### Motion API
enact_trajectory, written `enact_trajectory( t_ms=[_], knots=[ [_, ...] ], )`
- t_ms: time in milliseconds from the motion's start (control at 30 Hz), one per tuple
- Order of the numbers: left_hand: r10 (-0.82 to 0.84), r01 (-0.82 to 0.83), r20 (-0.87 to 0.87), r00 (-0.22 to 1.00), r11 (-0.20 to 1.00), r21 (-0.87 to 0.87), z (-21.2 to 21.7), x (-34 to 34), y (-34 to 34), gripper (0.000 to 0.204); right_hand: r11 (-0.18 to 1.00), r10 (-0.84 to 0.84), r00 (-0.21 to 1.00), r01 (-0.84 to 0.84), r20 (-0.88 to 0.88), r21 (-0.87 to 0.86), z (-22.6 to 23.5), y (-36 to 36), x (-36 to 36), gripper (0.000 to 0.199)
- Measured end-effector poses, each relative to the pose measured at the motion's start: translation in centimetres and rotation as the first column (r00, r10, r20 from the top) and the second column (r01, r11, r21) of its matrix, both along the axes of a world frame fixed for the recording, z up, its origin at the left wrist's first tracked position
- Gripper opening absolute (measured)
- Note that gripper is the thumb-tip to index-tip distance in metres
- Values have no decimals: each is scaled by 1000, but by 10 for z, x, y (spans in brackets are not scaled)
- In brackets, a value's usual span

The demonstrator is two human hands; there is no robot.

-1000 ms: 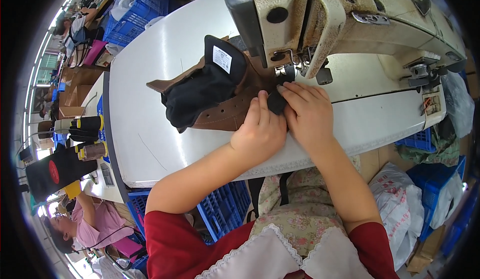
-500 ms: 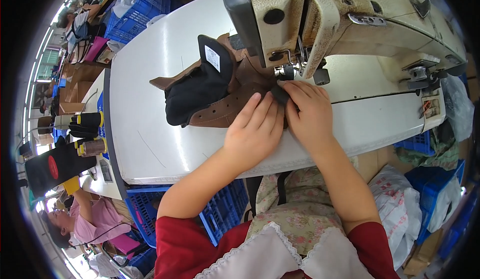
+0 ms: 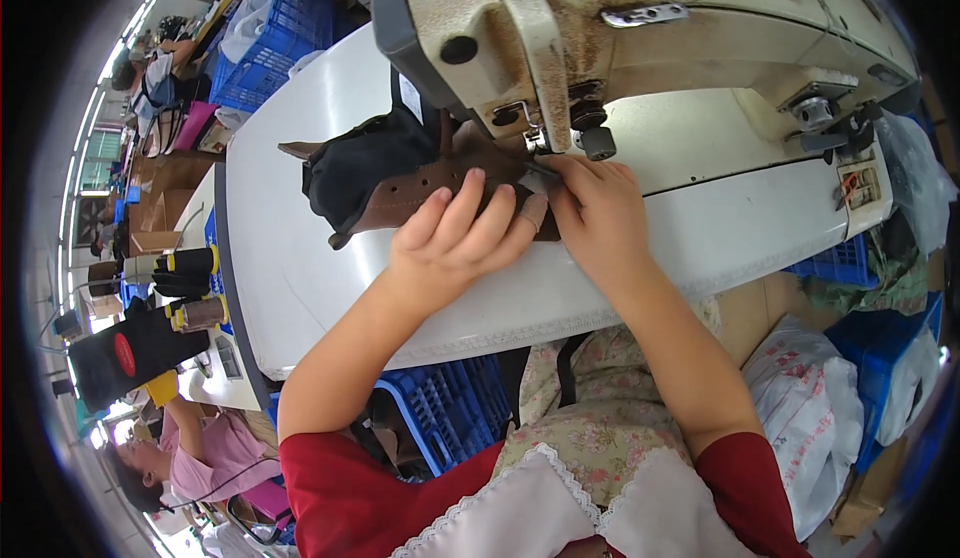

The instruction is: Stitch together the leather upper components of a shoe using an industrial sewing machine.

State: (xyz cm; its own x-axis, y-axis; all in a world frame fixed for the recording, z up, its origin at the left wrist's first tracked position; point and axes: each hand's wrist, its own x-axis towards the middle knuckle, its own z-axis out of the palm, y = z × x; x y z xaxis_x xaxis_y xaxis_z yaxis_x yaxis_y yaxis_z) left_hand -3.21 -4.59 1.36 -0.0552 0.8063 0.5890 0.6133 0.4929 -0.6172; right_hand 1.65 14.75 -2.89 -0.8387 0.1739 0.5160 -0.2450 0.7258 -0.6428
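A brown shoe upper point(image 3: 390, 198) with lace holes, a black lining point(image 3: 355, 173) and a white label point(image 3: 410, 98) lies on the sewing machine's bed. Its right end is under the presser foot point(image 3: 537, 141). My left hand point(image 3: 445, 253) rests over the near edge of the upper, its fingers spread and slightly bent; the thumb is hidden. Close to the foot, my right hand point(image 3: 605, 208) has its fingers together on a small dark strip point(image 3: 541, 180) at the upper's end. My right fingers cover part of that strip.
The sewing machine head point(image 3: 560, 48) overhangs the work. Beside the white table point(image 3: 290, 288) stand a blue crate point(image 3: 450, 413) and white plastic bags point(image 3: 800, 408). Thread spools point(image 3: 200, 313) are at the left, where a person in pink point(image 3: 225, 453) sits.
The upper has turned slightly and its left end sits lower. My left hand has slid left and spread its fingers. The machine appears farther left as the view shifts.
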Motion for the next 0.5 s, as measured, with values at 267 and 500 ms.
enact_trajectory(
  t_ms=[267, 500],
  knots=[
    [-72, 150, 349, 934, 968, -202, 45, -4, 1, 28, 999, -9, 1000, 8, -22, -41, -1, 1, 0, 13],
    [-14, 228, 399, 917, 840, -493, 64, 9, -11, 27, 1000, 22, 1000, -22, 12, -17, -6, 2, -2, 13]
  ],
)
